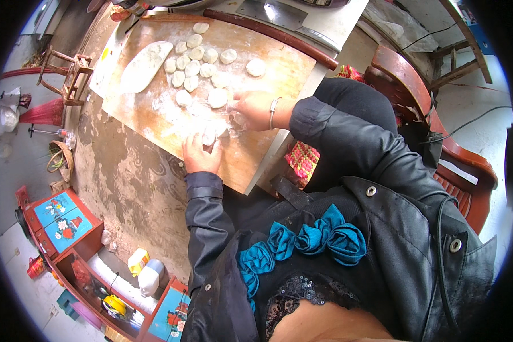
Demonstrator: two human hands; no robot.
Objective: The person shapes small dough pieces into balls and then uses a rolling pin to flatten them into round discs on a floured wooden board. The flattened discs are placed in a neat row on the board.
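A floured wooden board [256, 158] lies before me. My left hand [201, 157] is at its near edge, its thumb and fingers curled around a pale piece of dough [211, 133]. Close by on the right, my right hand [256, 110], with a bracelet at the wrist, rests low over the flour beside a round dough piece [217, 98]. Glare and flour hide whether its fingers grip anything. Several small dough rounds [192, 68] are grouped farther up the board, and one round [255, 67] sits apart to the right. A long, flattened loaf of dough [146, 67] lies at the left.
Along the board's far edge lies a dark red wooden rolling pin [273, 38], with a cleaver [278, 15] beyond it. A wooden armchair [404, 81] stands at right. To the left are a small wooden stool [70, 79] and a painted cabinet [60, 222]; a white jug [150, 278] stands on the floor.
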